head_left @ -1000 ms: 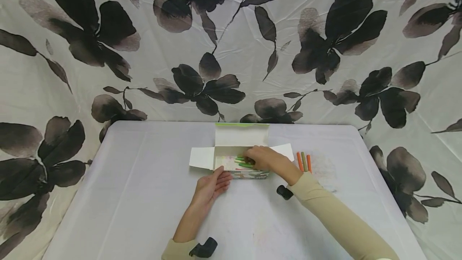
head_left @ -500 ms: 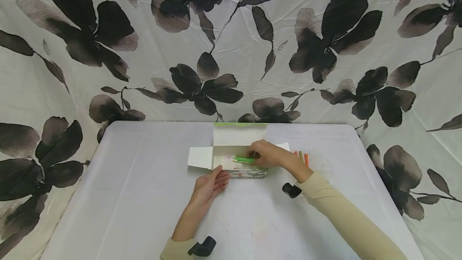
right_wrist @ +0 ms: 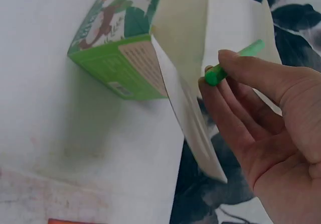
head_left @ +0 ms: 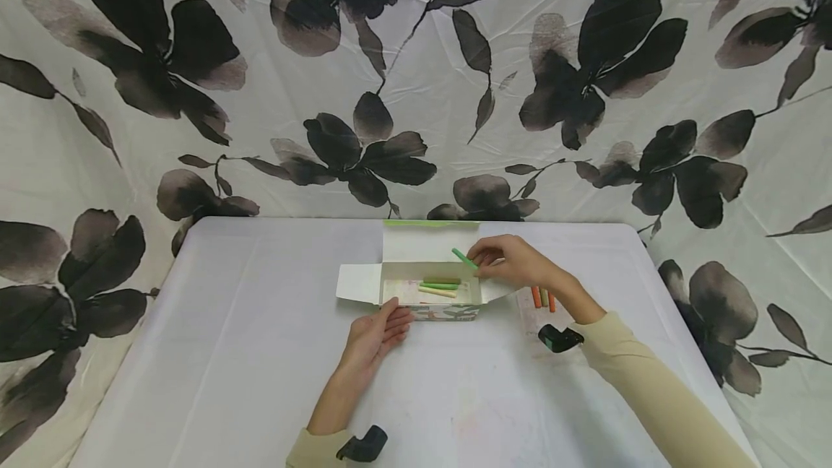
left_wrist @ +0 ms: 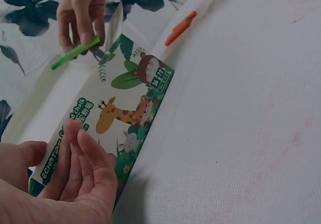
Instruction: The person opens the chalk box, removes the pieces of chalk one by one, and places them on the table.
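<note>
A green chalk stick (head_left: 464,258) is pinched between thumb and fingertips of the right hand (head_left: 516,260), above the opened box (head_left: 448,314). The box's front is touched by the left hand (head_left: 373,338), fingers loosely extended together.

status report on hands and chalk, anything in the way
Right fingers pinching green chalk, near right end of box. Left fingers at its front. Nothing seen blocking.

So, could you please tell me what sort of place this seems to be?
It looks like a makeshift indoor recording spot, though I can't be certain: a white-covered table, a wrinkled floral cloth as a backdrop behind it, and a small black device worn at the person's left wrist.
</note>
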Demonstrator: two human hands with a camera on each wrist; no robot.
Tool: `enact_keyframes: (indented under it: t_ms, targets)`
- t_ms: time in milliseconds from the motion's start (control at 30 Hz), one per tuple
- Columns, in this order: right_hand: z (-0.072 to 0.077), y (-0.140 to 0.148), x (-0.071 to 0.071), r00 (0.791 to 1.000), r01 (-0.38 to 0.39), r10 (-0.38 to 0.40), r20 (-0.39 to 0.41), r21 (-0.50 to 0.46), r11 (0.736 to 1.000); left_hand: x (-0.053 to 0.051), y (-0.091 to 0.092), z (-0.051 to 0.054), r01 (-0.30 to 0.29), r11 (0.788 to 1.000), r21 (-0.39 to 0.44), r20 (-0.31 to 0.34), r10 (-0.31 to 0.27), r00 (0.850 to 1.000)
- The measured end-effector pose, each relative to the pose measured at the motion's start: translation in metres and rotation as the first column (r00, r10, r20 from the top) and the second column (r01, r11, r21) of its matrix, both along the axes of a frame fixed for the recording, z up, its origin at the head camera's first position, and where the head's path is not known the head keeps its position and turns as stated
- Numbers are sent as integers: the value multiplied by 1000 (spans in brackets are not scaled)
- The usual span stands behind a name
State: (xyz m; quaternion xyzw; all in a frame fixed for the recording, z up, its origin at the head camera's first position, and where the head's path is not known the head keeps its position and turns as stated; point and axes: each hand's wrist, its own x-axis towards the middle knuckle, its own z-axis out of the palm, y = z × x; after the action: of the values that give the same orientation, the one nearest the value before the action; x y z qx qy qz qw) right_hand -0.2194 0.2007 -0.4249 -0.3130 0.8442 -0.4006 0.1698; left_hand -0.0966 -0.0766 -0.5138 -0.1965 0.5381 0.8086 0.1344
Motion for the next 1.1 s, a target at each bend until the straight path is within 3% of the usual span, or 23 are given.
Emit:
enact_keyframes:
  t_ms: [400,733,1100]
  targets:
    - [4,47,-2,981,163,-152,118,-88,983,0,-1,1,-3,1000,3,13,3,1000]
    - [-5,86,8,924,341,-326,200,-45,939,1,0,2,-1,1000,2,-4,2,1000]
    - [-24,118,23,884,427,-420,204,12,904,1,0,1,4,1000,-6,6,-4,1000]
